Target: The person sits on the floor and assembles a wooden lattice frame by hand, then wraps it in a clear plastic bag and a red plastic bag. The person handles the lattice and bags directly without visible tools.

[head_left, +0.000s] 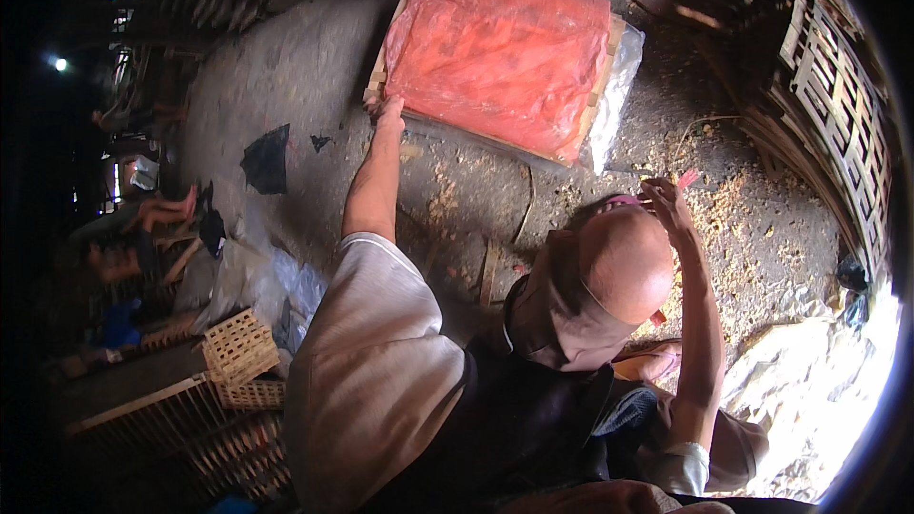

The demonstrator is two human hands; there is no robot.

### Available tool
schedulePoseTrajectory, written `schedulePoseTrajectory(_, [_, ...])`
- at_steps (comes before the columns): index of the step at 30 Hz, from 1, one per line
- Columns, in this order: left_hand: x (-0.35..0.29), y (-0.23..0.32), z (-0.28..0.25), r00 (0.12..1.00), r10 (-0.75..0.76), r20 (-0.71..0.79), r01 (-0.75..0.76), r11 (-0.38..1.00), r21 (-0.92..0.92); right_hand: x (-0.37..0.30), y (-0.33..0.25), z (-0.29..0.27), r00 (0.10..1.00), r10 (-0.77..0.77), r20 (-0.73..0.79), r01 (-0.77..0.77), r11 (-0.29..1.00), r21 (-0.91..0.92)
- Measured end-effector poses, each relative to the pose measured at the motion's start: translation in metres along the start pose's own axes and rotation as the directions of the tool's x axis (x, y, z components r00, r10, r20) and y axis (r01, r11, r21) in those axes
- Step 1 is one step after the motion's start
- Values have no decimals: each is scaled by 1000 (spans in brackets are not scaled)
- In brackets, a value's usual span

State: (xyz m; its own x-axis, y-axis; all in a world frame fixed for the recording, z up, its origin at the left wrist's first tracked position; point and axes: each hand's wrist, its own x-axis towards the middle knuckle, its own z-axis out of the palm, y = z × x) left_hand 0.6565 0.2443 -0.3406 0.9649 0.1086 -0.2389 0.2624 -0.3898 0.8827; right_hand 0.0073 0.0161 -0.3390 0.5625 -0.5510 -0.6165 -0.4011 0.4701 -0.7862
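A flat wooden tray (377,71) lies on the floor ahead of me, covered with a red plastic sheet (495,62). Clear plastic (617,100) sticks out past its right side. My left hand (388,112), arm stretched forward, is closed at the tray's near left corner, on the edge of the red sheet; its fingertips are partly hidden. Beside my bent bare knee (624,252), my right hand (666,202) is raised with fingers curled. A small red strip (687,179) shows at these fingers, apart from the tray. What they grip is too small to make out.
Woven slatted panels (833,124) lean in a stack at the right. A pale plastic sheet (800,400) lies at the lower right. Woven baskets (240,347) and clear bags (295,281) crowd the left, near another person's legs (167,214). Yellowish crumbs (743,200) litter the floor.
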Motion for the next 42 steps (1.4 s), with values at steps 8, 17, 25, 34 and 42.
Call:
schedulePoseTrajectory(8, [-44, 20, 30, 942, 278, -188, -127, 814, 567, -56, 32, -36, 992, 52, -115, -22, 968, 249])
schedulePoseTrajectory(17, [-257, 66, 160, 519, 661, 541, -731, 672, -120, -64, 48, -67, 979, -98, -179, 158, 920, 360])
schedulePoseTrajectory(25, [-594, 153, 273, -595, 426, 681, -752, 4, -659, -87, 26, -69, 937, -274, -219, 344, 839, 421])
schedulePoseTrajectory(34, [-732, 160, 355, -600, 336, 727, -793, -371, -483, -110, 5, -84, 887, -313, -340, 437, 809, 394])
schedulePoseTrajectory(42, [-752, 165, 337, -747, 342, 571, -650, -558, -516, -128, -1, -102, 826, -317, -466, 484, 823, 297])
